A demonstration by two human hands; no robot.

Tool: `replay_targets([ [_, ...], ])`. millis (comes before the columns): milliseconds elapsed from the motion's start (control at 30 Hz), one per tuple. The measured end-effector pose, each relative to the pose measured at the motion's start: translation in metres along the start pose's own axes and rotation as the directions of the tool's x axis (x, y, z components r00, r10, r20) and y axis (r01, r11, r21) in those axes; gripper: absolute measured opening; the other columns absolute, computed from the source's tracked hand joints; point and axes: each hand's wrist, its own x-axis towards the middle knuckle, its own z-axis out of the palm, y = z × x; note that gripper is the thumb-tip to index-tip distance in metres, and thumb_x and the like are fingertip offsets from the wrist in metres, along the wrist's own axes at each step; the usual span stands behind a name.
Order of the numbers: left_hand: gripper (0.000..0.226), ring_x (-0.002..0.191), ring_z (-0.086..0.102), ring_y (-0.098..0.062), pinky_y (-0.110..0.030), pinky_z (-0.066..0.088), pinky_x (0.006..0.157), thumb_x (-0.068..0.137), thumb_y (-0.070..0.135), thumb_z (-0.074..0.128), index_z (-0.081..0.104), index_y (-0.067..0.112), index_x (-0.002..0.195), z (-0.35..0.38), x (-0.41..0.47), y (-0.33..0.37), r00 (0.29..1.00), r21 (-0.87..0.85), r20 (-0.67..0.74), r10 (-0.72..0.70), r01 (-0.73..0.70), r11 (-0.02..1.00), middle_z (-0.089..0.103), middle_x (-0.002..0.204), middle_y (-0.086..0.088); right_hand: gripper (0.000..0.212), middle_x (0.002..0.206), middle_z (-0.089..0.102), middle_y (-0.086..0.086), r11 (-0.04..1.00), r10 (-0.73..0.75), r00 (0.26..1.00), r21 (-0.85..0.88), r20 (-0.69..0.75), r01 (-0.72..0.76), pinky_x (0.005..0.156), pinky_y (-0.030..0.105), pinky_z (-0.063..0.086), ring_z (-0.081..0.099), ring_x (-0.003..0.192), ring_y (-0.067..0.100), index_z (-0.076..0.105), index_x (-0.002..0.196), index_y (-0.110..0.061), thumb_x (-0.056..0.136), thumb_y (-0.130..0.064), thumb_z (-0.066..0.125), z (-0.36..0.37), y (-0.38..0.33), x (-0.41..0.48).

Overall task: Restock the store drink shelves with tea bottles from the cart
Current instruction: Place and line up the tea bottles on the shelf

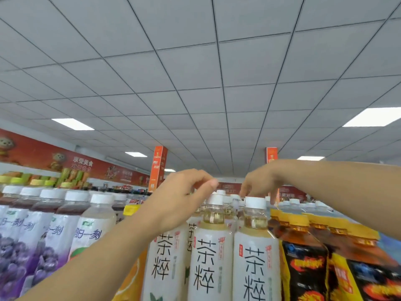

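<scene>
Reaching in from the lower left, the left grip [182, 200], a bare hand, arches over a block of clear plastic tea bottles [165, 257] with white sleeves, black characters, pale yellow liquid and white screw caps. Its fingers are curled, and the thumb and forefinger tips meet just above the cap of the middle front tea bottle [212, 246]. Whether they pinch anything cannot be told.

The right grip [260, 181], also bare, enters from the right edge of the view with the wrist bent. Its fingers point down among the caps just behind the right front tea bottle [256, 253]. That bottle's cap hides where they touch, so what they hold cannot be told.

The tea bottles stand upright and close together, several rows deep, in the middle of the display; the shelf board beneath them is out of view. To their left stand clear bottles with purple grape labels [43, 240] and white caps. To their right stand dark amber bottles with yellow caps and black-and-yellow labels [303, 268].

Above is a grey tiled ceiling [195, 72] with lit panels. A red wall banner [82, 165] and an orange hanging sign [158, 168] lie beyond.
</scene>
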Motion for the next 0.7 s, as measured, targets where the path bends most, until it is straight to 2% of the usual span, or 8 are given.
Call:
replay_targets([
  [67,0.021,0.078,0.051,0.012,-0.010,0.036,0.068,0.091,0.051,0.043,0.055,0.044,0.077,0.006,0.000,0.005,0.999,0.007,0.040,0.025,-0.026,1.000,0.056,0.076,0.031,0.027,0.115,0.059,0.003,0.997,-0.017,0.999,0.080,0.048,0.013,0.076,0.032,0.058,0.064,0.096,0.022,0.056,0.123,-0.013,0.096,-0.015,0.051,0.005,0.009,0.006],
  [133,0.021,0.090,0.053,0.011,-0.021,0.044,0.082,0.090,0.054,0.045,0.062,0.043,0.086,0.012,0.001,0.004,0.997,0.037,0.071,0.023,-0.025,0.999,0.058,0.089,0.031,0.012,0.099,0.062,0.004,0.988,-0.051,0.999,0.150,0.018,0.048,0.072,0.028,0.057,0.065,0.079,0.016,0.059,0.105,-0.014,0.095,-0.012,0.053,0.007,0.017,0.012],
  [200,0.021,0.099,0.053,0.007,-0.032,0.046,0.090,0.090,0.051,0.048,0.065,0.041,0.096,0.015,0.001,0.002,0.997,0.063,0.072,0.018,-0.023,0.998,0.059,0.098,0.028,0.005,0.095,0.063,0.005,0.979,-0.093,0.995,0.181,-0.022,0.096,0.073,0.026,0.057,0.065,0.075,0.014,0.058,0.094,-0.015,0.094,-0.012,0.055,0.006,0.022,0.015],
  [267,0.018,0.099,0.054,0.007,-0.032,0.047,0.090,0.090,0.048,0.050,0.066,0.040,0.095,0.016,0.003,0.001,0.998,0.047,0.052,0.022,-0.024,0.999,0.060,0.097,0.026,0.004,0.095,0.066,0.006,0.970,-0.132,0.991,0.204,-0.006,0.131,0.075,0.025,0.057,0.066,0.076,0.014,0.059,0.096,-0.014,0.094,-0.013,0.056,0.003,0.025,0.012],
  [433,0.017,0.095,0.055,0.006,-0.031,0.048,0.087,0.089,0.047,0.051,0.067,0.040,0.091,0.020,0.005,0.001,0.999,0.044,0.040,0.017,-0.019,0.999,0.061,0.093,0.022,0.027,0.099,0.067,0.011,0.943,-0.228,0.972,0.260,0.054,0.206,0.074,0.021,0.056,0.067,0.078,0.013,0.058,0.120,-0.002,0.095,-0.012,0.054,-0.005,0.021,-0.009],
  [567,0.017,0.094,0.055,0.006,-0.029,0.047,0.087,0.089,0.046,0.051,0.067,0.040,0.091,0.019,0.005,0.003,0.999,0.048,0.034,0.016,-0.018,0.999,0.062,0.094,0.021,0.026,0.097,0.069,0.010,0.914,-0.308,0.949,0.296,0.068,0.276,0.074,0.022,0.057,0.069,0.077,0.013,0.060,0.119,-0.002,0.095,-0.011,0.054,-0.009,0.014,-0.023],
  [700,0.020,0.098,0.054,0.008,-0.026,0.046,0.089,0.091,0.046,0.049,0.067,0.038,0.094,0.019,0.002,0.003,0.999,0.076,0.029,0.026,-0.028,0.997,0.062,0.096,0.025,0.025,0.100,0.070,0.011,0.913,-0.324,0.942,0.289,0.089,0.287,0.078,0.025,0.057,0.069,0.082,0.017,0.060,0.118,-0.004,0.095,-0.012,0.054,-0.012,0.011,-0.032],
])
